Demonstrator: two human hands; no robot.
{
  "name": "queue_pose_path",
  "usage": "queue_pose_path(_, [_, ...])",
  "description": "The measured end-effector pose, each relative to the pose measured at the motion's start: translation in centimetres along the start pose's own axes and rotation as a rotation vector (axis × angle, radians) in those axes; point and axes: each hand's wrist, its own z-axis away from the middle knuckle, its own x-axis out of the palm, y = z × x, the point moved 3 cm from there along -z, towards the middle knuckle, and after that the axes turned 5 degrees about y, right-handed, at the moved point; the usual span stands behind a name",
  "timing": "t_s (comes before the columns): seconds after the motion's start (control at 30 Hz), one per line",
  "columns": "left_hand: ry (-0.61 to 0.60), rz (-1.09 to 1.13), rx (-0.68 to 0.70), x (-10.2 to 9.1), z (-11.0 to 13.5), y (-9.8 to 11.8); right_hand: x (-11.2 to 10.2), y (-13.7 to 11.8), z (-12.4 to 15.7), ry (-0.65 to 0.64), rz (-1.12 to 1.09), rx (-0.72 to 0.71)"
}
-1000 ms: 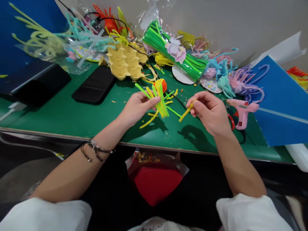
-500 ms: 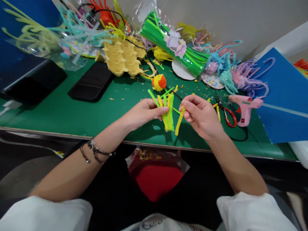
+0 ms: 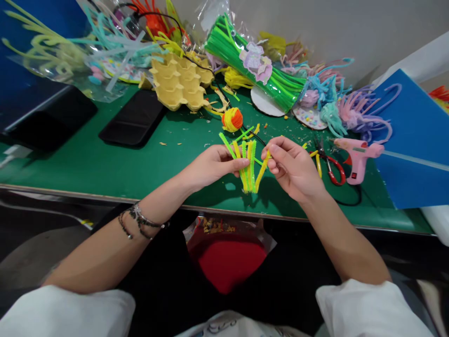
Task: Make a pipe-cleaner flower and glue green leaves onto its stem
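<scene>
My left hand (image 3: 220, 164) pinches a fan of short green and yellow pipe cleaners (image 3: 247, 175) between thumb and fingers, just above the table's front part. A single yellow pipe cleaner piece (image 3: 261, 175) is held at its upper end by my right hand (image 3: 293, 166); its lower tip meets or nearly meets the fan's right side. Behind the hands lies a ball wound in yellow and orange (image 3: 232, 120). Loose green pieces (image 3: 244, 134) lie between the ball and the fan.
On the green table (image 3: 140, 168) are a phone (image 3: 133, 119), a black device (image 3: 45, 114), an egg carton (image 3: 180, 82) and a bag of green pipe cleaners (image 3: 254, 63). Red-handled pliers or cutters (image 3: 336, 171) and a pink glue gun (image 3: 358, 157) lie right, beside a blue board (image 3: 414, 140).
The fan in my left hand has shifted slightly right. The lower tip of the yellow piece in my right hand has come closer to it, narrowing the gap.
</scene>
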Motion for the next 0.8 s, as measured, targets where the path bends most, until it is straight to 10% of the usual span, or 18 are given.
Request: queue_pose_path(0.8, [-0.016, -0.125, 0.011, 0.53, 0.37, 0.32, -0.29, 0.36, -0.25, 0.008, 0.063, -0.060])
